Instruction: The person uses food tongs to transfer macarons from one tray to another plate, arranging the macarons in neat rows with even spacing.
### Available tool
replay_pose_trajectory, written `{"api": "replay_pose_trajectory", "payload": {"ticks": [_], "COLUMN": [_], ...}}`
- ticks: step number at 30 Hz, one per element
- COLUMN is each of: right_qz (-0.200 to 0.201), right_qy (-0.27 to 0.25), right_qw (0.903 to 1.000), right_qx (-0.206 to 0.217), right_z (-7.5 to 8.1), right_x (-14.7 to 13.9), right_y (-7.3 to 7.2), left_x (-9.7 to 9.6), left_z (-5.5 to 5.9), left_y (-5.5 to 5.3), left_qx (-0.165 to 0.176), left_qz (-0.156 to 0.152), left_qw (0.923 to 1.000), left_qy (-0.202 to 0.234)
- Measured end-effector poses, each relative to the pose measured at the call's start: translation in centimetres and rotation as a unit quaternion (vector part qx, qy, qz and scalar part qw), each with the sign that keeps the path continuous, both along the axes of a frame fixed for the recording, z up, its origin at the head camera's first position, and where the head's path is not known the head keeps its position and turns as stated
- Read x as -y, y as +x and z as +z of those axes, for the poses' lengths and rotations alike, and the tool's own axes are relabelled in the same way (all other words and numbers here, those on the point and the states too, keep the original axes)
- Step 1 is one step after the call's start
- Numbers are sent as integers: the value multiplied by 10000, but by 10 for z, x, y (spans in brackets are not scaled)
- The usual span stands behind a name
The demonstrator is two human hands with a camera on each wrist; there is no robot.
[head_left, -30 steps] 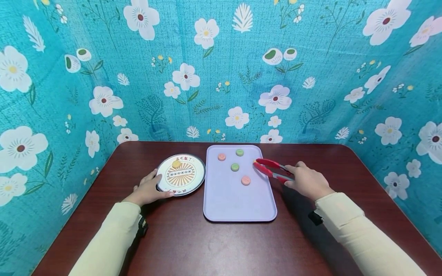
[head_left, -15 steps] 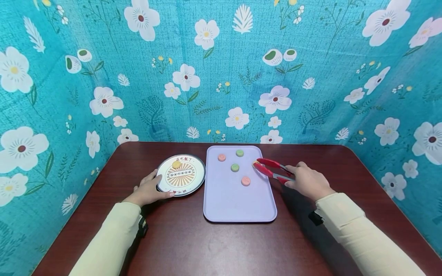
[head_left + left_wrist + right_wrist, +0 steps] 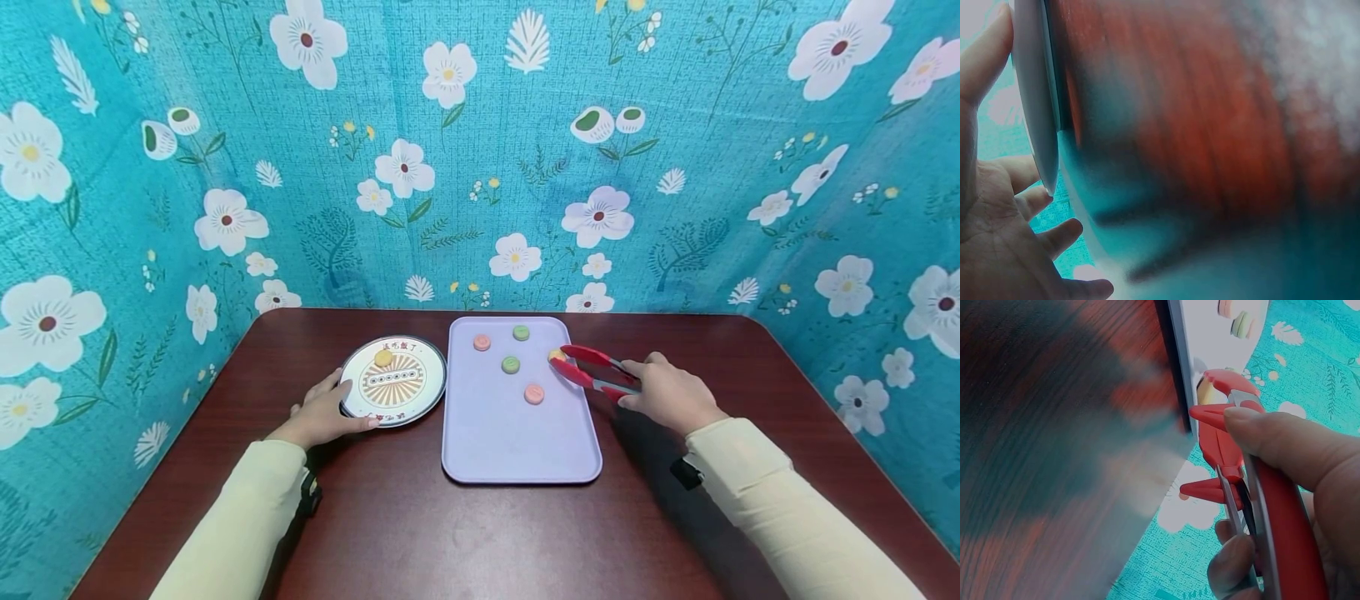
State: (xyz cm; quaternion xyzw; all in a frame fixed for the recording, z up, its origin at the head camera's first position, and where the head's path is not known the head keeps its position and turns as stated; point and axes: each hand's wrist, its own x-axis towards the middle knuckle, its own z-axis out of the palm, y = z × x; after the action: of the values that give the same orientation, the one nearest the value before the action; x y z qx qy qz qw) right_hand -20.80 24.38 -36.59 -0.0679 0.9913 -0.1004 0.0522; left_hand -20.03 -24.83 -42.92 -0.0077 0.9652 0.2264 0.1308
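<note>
My right hand grips red-tipped metal tongs, thumb on the red handle in the right wrist view. The tongs' parted tips reach over the tray's right edge, beside a yellow macaron that they partly cover. Two pink macarons, one the nearer pink macaron, and two green macarons, one the nearer green macaron, lie on the lilac tray. At the left, my left hand rests against the rim of a patterned white plate, thumb and fingers spread along it. Another yellow macaron sits on that plate.
Plate and tray stand close side by side on a dark reddish-brown wooden table. A blue flowered cloth hangs behind the table and along both sides.
The tongs' tips have shifted slightly to the right and stand a little apart, so more of the yellow macaron on the tray shows. My left hand and the plate have not moved.
</note>
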Motion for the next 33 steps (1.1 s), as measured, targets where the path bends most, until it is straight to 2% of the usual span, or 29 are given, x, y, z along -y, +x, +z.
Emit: {"api": "replay_pose_trajectory", "payload": {"ticks": [8, 17, 33], "right_qz": [13, 67, 189], "right_qy": [45, 155, 177], "right_qw": [10000, 9999, 9996], "right_qx": [10, 37, 91], "right_z": [-1, 2, 5], "right_x": [1, 3, 6], "right_y": [-4, -7, -6], "left_x": [1, 0, 0], "left_z": [-3, 0, 0], "left_y": [-3, 0, 0], "left_qx": [-25, -8, 18], "left_qz": [16, -6, 43], "left_qw": [10000, 10000, 10000], "left_qy": [-10, -37, 4]}}
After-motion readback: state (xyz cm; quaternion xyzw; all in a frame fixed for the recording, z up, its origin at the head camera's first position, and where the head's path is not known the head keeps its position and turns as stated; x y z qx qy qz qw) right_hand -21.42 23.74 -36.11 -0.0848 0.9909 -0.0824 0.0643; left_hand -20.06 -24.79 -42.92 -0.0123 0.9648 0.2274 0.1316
